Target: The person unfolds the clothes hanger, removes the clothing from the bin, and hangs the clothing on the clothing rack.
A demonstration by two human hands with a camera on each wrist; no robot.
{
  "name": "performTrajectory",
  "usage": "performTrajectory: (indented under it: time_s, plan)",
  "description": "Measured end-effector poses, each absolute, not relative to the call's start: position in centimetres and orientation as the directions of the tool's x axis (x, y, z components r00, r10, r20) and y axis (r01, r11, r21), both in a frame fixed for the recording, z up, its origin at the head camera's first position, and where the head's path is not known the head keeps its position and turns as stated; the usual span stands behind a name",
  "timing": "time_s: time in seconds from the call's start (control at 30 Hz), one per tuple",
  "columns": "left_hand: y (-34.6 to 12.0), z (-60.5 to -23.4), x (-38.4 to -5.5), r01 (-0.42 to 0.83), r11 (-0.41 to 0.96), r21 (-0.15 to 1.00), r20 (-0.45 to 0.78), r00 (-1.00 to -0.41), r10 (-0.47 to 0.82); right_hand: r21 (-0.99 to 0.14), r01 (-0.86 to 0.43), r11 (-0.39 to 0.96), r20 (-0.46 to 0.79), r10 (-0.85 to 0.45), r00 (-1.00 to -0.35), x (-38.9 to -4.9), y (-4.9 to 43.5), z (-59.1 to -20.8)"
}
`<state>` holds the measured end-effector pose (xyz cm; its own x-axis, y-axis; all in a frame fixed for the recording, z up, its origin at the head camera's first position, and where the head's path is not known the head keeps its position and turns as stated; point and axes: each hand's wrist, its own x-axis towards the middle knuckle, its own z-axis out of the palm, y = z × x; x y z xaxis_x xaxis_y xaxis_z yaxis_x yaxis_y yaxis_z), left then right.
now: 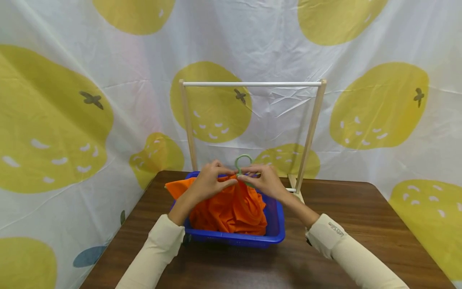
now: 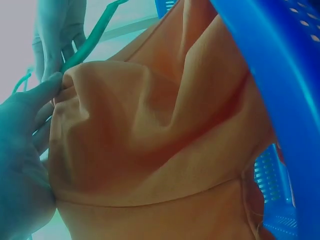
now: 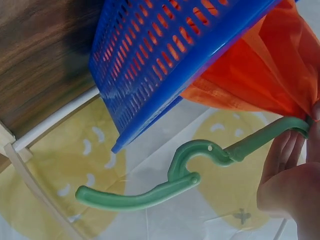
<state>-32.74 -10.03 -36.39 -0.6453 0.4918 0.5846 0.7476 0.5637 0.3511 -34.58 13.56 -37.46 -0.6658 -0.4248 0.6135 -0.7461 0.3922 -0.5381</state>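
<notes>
A crumpled orange garment (image 1: 231,212) with visible seams lies bunched in a blue plastic basket (image 1: 238,237), its upper part drawn up toward both hands. My left hand (image 1: 211,181) pinches the cloth between thumb and fingers; the left wrist view shows this fold (image 2: 75,85) close up. Opposite it, my right hand (image 1: 266,180) grips a green plastic hanger (image 1: 244,155) near its hook, right beside the pinched cloth. From the right wrist, one hanger arm (image 3: 135,198) reaches out past the basket while the far end meets the orange cloth at the fingers.
Behind the basket stands a wooden rack with a white top bar (image 1: 252,84) and upright posts (image 1: 310,132). The brown wooden table (image 1: 346,224) runs beneath everything. A white curtain with yellow fruit prints (image 1: 379,106) hangs close around the back and sides.
</notes>
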Motion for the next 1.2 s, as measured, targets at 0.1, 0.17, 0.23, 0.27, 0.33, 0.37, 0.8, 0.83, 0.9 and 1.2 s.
performTrajectory:
  time_s: [0.1, 0.17, 0.23, 0.27, 0.33, 0.37, 0.8, 0.83, 0.9, 1.2]
  plan:
    - [-10.0, -36.4, -32.7, 0.747, 0.566, 0.349, 0.583, -0.646, 0.493, -0.546, -0.742, 0.389, 0.602, -0.434, -0.671, -34.7, 13.6, -37.4]
    - [-10.1, -36.4, -32.7, 0.754, 0.556, 0.349, 0.590, -0.638, 0.495, -0.552, -0.740, 0.384, 0.588, -0.449, -0.672, -34.7, 13.6, -37.2]
    - [-10.2, -36.4, -32.7, 0.753, 0.550, 0.362, 0.588, -0.642, 0.492, -0.567, -0.734, 0.374, 0.567, -0.470, -0.677, -34.7, 13.7, -37.0]
    - [-10.2, -36.4, -32.6, 0.753, 0.546, 0.368, 0.588, -0.643, 0.491, -0.573, -0.732, 0.369, 0.558, -0.479, -0.678, -34.6, 13.7, -37.0]
    - [-10.3, -36.5, -32.6, 0.752, 0.536, 0.383, 0.587, -0.647, 0.487, -0.584, -0.727, 0.363, 0.544, -0.490, -0.681, -34.6, 13.7, -36.8]
    - [-10.3, -36.6, -32.6, 0.751, 0.531, 0.393, 0.585, -0.650, 0.485, -0.586, -0.726, 0.359, 0.542, -0.493, -0.681, -34.6, 13.7, -36.8]
    - [-10.1, -37.0, -32.9, 0.733, 0.501, 0.460, 0.569, -0.676, 0.467, -0.674, -0.666, 0.318, 0.470, -0.511, -0.720, -34.5, 13.6, -37.2]
    - [-10.1, -37.0, -33.0, 0.735, 0.500, 0.457, 0.574, -0.673, 0.465, -0.679, -0.662, 0.317, 0.463, -0.515, -0.721, -34.5, 13.6, -37.1]
    - [-10.1, -37.0, -33.1, 0.737, 0.500, 0.454, 0.582, -0.671, 0.460, -0.679, -0.664, 0.312, 0.464, -0.518, -0.718, -34.5, 13.7, -37.0]
    - [-10.6, -37.4, -33.3, 0.718, 0.524, 0.458, 0.589, -0.687, 0.426, -0.628, -0.724, 0.286, 0.530, -0.523, -0.667, -34.8, 13.7, -38.0]
